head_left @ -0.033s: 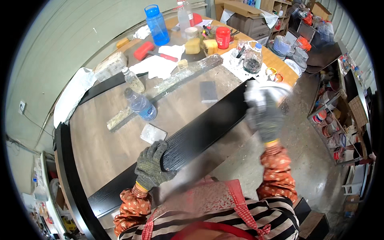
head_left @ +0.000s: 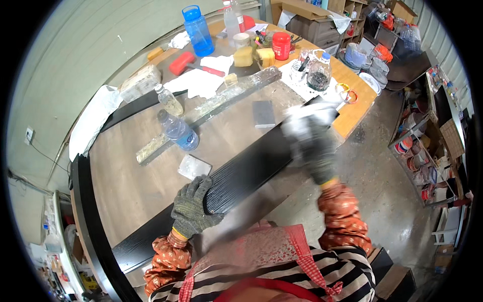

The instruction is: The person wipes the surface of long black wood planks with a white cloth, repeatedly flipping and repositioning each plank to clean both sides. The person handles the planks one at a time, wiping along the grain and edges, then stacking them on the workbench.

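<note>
A long black board point(head_left: 246, 173) with a grained surface lies diagonally across the table. My left hand point(head_left: 194, 209), in a dark grey knit glove, rests on its nearer part with the fingers stretched over the surface. Toward the board's far right end is my right hand point(head_left: 317, 151), gloved too and blurred by motion. It is closed on a white cloth point(head_left: 298, 123) pressed against the board; the fingertips cannot be made out. Just beyond my left hand sits a pale square block point(head_left: 194, 167). A flat grey block point(head_left: 263, 114) lies beyond the board.
A long crusted bar point(head_left: 211, 110) crosses the brown tabletop, with a plastic bottle point(head_left: 178, 132) beside it. Farther back stand a blue bottle point(head_left: 198, 38), a red-handled mallet point(head_left: 182, 64), sponges point(head_left: 243, 57), a red jar point(head_left: 281, 46) and scissors point(head_left: 347, 93). Shelves point(head_left: 427, 146) hold containers at right.
My right hand and the white cloth have moved left and toward me along the board. My left hand stays in place on it.
</note>
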The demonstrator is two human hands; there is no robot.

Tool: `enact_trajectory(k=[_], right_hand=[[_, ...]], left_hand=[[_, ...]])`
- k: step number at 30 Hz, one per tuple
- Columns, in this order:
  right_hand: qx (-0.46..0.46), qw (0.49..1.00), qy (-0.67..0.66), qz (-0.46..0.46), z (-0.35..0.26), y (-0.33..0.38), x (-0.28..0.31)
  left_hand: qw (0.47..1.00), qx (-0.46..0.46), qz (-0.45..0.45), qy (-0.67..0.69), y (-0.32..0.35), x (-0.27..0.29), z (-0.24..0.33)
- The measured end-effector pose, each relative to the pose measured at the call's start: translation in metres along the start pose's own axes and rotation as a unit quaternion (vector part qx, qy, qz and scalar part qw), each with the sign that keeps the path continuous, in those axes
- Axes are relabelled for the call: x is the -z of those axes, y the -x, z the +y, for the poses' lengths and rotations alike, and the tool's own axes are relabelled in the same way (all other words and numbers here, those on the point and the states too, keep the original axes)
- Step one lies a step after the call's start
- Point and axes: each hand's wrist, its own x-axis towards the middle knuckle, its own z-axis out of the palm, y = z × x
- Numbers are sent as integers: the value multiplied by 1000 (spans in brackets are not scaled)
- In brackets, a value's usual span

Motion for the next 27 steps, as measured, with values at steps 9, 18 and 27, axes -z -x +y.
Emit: enact_trajectory(k=[9, 18, 27], right_hand=[[-156, 950, 267, -44, 30, -85, 39], [-58, 937, 335, 82, 80, -81, 98], [132, 968, 213, -24, 95, -83, 76]], left_hand=[[1000, 2, 18, -7, 9, -1, -2], [971, 167, -119, 121, -9, 8, -76], [971, -44, -77, 222, -143, -65, -48]])
